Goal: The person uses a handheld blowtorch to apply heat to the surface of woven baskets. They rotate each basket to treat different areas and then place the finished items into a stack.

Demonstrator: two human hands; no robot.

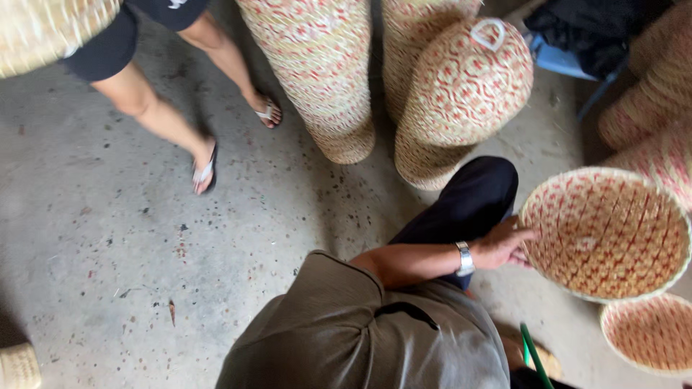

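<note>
Open concrete floor [108, 238] from 7 to 10 o'clock; passage wide there. Walking legs [166, 108] cross at 11. Tall woven basket stacks [324, 72] block 12; lidded stack [461, 86] at 1. Open basket [613, 238] fills 3, touched by a hand [504, 245]; second basket [649, 335] just beside at 4. Narrow gaps between stacks only.
</note>
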